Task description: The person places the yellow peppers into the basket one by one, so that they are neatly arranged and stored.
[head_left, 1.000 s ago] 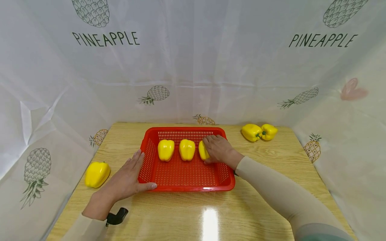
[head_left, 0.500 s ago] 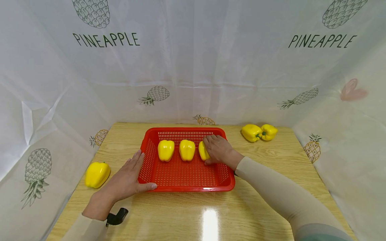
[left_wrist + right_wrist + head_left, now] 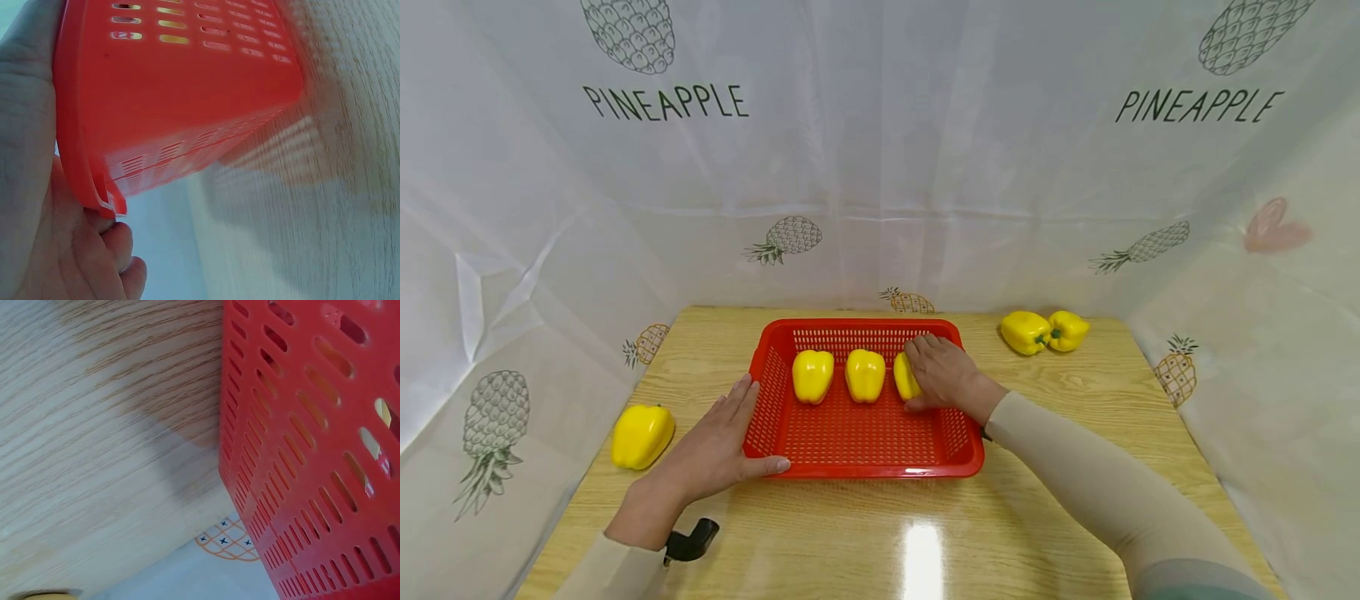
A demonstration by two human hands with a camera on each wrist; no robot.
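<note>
A red slotted plastic basket [image 3: 865, 472] stands on the wooden table. Inside are two yellow bell peppers, one on the left [image 3: 812, 377] and one in the middle [image 3: 865, 376]. A third yellow bell pepper [image 3: 905, 377] is gripped by my right hand [image 3: 942, 371], which reaches over the right rim and covers its right side. My left hand [image 3: 718, 442] rests on the basket's front-left corner, its fingers extended along the left rim and the thumb over the front rim. In the left wrist view, fingers [image 3: 94, 256] touch the rim. The right wrist view shows only the basket's slotted outer wall [image 3: 312, 487], not the hand.
On the table's left side lies another yellow bell pepper [image 3: 642, 437]. Two more, a larger pepper [image 3: 1025, 332] and a smaller pepper [image 3: 1068, 331], lie together at the back right. A white pineapple-print sheet [image 3: 880, 167] hangs around the table [image 3: 820, 542].
</note>
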